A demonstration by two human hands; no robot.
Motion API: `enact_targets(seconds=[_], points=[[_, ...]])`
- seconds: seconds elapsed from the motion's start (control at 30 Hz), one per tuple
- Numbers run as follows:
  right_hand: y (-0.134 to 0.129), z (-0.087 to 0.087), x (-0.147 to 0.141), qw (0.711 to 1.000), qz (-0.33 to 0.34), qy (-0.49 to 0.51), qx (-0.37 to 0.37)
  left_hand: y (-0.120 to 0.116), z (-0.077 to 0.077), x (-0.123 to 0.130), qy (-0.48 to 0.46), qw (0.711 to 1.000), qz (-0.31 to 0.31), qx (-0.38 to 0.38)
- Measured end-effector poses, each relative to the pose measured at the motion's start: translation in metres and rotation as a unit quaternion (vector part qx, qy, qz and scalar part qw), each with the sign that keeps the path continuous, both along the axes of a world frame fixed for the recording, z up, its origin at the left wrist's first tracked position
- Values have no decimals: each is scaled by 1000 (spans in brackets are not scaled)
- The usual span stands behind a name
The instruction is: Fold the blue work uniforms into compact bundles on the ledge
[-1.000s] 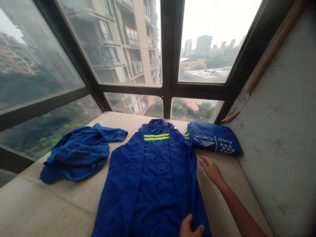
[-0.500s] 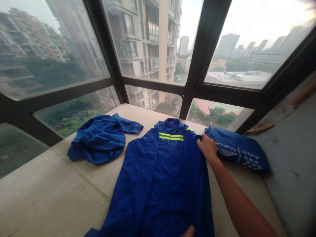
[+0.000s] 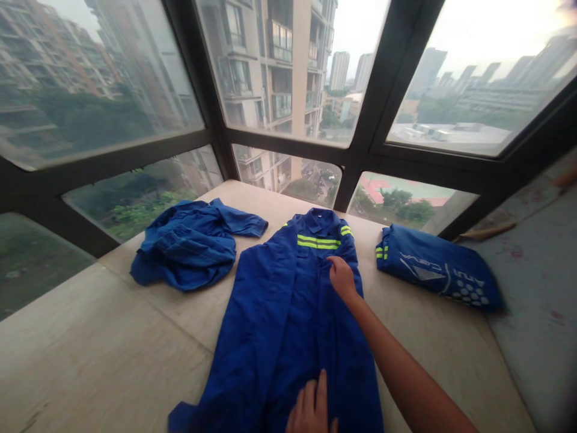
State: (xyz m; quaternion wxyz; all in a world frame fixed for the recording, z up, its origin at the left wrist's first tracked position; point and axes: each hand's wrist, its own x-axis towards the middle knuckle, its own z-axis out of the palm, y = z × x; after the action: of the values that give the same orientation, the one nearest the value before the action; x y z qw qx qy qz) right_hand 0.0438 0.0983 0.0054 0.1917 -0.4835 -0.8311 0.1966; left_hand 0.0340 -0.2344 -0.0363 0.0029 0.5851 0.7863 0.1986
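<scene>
A blue work garment [image 3: 288, 325] with yellow-green reflective stripes lies spread out, its collar toward the window. My right hand [image 3: 343, 279] is on the right side of its chest just below the stripe, fingers pinched on the cloth of the folded-in sleeve. Lower down, at the bottom edge of the view, my left hand [image 3: 310, 406] rests on the garment's middle with its fingers stretched out. Part of that hand is cut off by the frame.
A crumpled blue garment [image 3: 187, 246] lies to the left on the pale surface [image 3: 112, 343]. At the right sits a folded blue bundle [image 3: 437, 267] with white print, near the wall [image 3: 536, 300]. Dark window frames [image 3: 279, 143] border the back.
My right hand has moved inward from the garment's right shoulder edge, and the right-hand sleeve now lies folded over the front. My left hand has come further into view. The camera view has shifted slightly.
</scene>
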Motion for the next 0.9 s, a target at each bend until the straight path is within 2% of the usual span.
enact_targets(seconds=[0.07,0.1,0.13,0.2,0.27,0.37,0.47,0.53,0.6,0.67,0.73,0.83,0.9], points=[[-8,-6,7,1000,16,-15,11,13,1,-3,52,991,-92,79],[-14,-11,8,999,26,-24,12,18,1,-6,70,981,-151,95],[-19,-15,6,999,34,-30,12,22,-1,-8,85,972,-200,92],[-27,-25,1,997,51,-50,16,26,-11,-10,107,960,-249,71],[-29,-33,-3,994,66,-79,33,25,-28,-8,130,956,-248,89],[-21,-39,-2,988,78,-117,60,24,-54,3,147,954,-214,148],[-8,-41,8,987,81,-126,67,31,-62,24,125,961,-220,115],[0,-42,20,985,85,-129,71,40,-56,40,93,965,-236,68],[5,-44,33,984,90,-132,76,47,-45,48,44,965,-256,25],[8,-49,48,983,91,-134,81,49,-27,41,-13,962,-272,6],[10,-53,61,984,87,-134,85,39,-4,12,-57,969,-239,10],[12,-56,74,984,82,-131,86,8,32,-61,-55,995,-87,16],[13,-52,77,985,83,-125,86,-17,51,-113,-28,999,27,30]])
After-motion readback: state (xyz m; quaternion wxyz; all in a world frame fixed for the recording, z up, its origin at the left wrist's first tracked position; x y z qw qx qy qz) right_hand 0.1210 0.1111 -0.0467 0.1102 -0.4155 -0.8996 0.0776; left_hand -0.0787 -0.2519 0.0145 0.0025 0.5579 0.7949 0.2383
